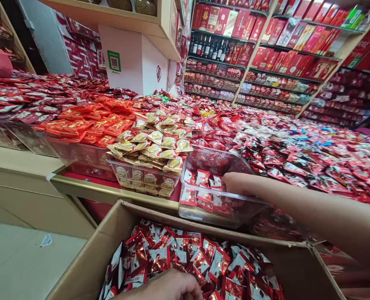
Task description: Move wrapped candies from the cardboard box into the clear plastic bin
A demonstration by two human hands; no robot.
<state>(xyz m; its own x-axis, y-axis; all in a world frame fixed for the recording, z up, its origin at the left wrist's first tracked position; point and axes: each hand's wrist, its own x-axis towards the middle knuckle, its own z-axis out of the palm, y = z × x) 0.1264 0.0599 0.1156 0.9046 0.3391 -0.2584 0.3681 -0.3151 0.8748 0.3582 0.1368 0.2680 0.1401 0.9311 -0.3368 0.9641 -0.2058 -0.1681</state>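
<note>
At the bottom, my left hand reaches into a cardboard box of small red-and-white wrapped packets. Its fingers curl down against the packets; whatever lies under them is hidden. My right hand dips into a clear plastic bin on the counter beyond the box. There the fingers are bent and close together beside several upright red-and-white packets, and their tips are out of sight. The packets stand in rows at the bin's left side.
Left of the bin stands a clear bin heaped with gold packets, then one with orange-red packets. Piles of red packets stretch to the right. A gold counter edge runs behind the box. Shelves with bottles rise at the back.
</note>
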